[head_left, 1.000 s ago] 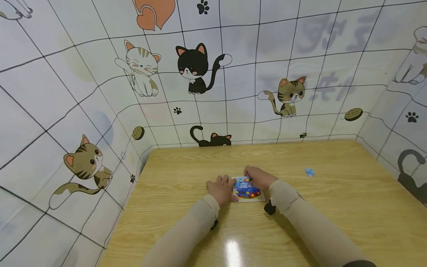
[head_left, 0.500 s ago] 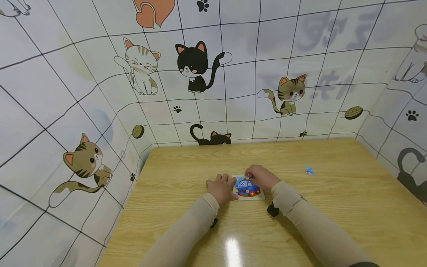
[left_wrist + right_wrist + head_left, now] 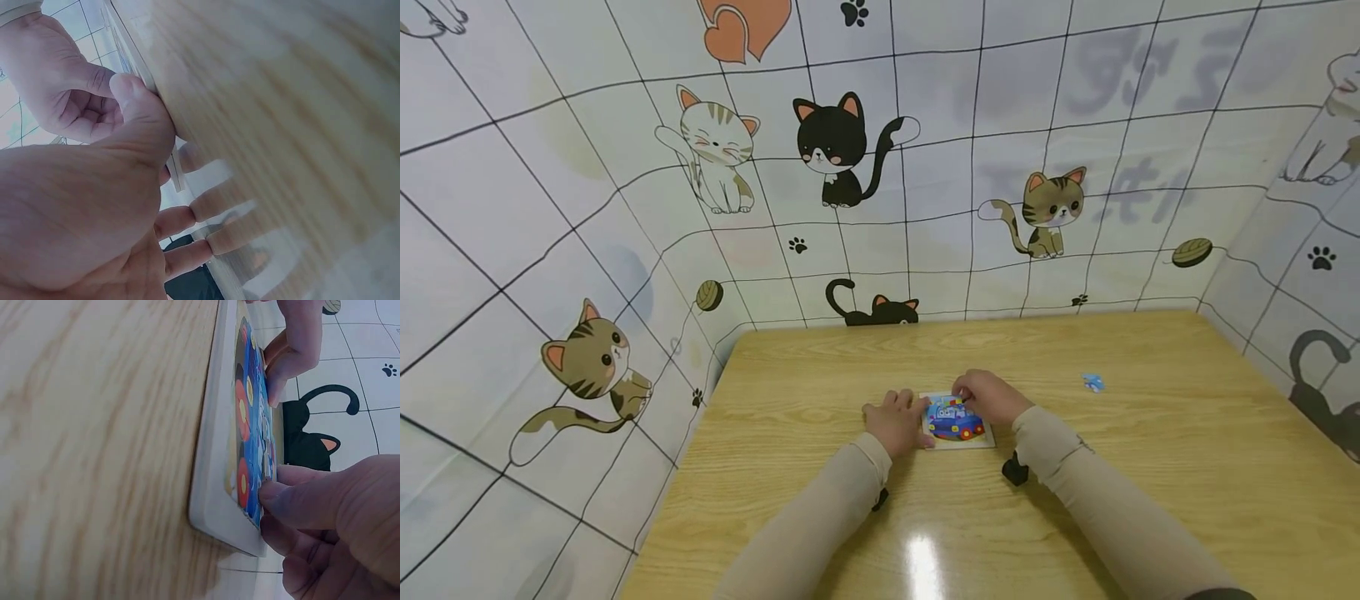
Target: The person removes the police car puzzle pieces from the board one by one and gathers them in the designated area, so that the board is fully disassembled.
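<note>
A small jigsaw puzzle (image 3: 955, 425) with a blue cartoon car lies in a pale frame (image 3: 215, 425) on the wooden table. My left hand (image 3: 892, 425) is spread along its left side, thumb and index finger pressing the frame's margin, the other fingers resting on the table. At the puzzle's upper right, my right hand (image 3: 992, 397) pinches a puzzle piece (image 3: 267, 469) between thumb and index finger, right at the picture's surface. Those fingertips largely hide the piece. One loose light-blue puzzle piece (image 3: 1093, 382) lies farther right on the table.
The wooden table (image 3: 820, 367) meets a wall covering (image 3: 940, 192) with printed cats and grid lines at its back and sides. A bright light reflection shows on the tabletop near the front.
My right hand has shifted slightly to the right and its wrist has turned a little, with the fingertips staying at the puzzle's upper right. The left hand keeps its place.
</note>
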### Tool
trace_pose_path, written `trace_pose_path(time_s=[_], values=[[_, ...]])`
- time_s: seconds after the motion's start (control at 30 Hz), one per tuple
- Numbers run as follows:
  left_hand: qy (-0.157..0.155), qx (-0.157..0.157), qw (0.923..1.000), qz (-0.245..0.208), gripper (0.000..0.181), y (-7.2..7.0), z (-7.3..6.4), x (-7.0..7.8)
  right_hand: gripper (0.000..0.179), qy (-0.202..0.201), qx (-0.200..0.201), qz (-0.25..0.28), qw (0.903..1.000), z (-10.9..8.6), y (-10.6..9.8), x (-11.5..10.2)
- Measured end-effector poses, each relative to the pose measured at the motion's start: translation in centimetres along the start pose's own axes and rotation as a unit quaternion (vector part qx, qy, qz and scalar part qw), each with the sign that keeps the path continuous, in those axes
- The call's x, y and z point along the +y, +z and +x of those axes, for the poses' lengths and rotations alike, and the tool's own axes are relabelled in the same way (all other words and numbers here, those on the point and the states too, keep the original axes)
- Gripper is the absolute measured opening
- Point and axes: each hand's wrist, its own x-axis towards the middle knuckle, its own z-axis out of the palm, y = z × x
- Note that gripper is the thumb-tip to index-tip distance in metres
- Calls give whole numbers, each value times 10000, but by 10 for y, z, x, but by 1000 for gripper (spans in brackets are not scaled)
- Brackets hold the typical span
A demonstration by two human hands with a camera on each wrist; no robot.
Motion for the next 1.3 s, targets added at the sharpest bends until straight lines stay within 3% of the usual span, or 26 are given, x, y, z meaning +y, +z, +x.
trace_pose_path(time_s=[0.13,0.37,0.83,1.3], values=[[32,-14,10000,-8,75,0,0,-1,23,-13,-115,136,9998,0,-2,-1],[77,13,10000,-4,75,1,1,-2,21,327,-249,471,9980,-1,-1,-1],[71,-114,9999,-8,75,2,3,-2,16,325,-336,791,9958,-4,0,7],[79,-17,10000,-37,75,8,5,-2,19,603,27,1049,9927,-19,-22,23]])
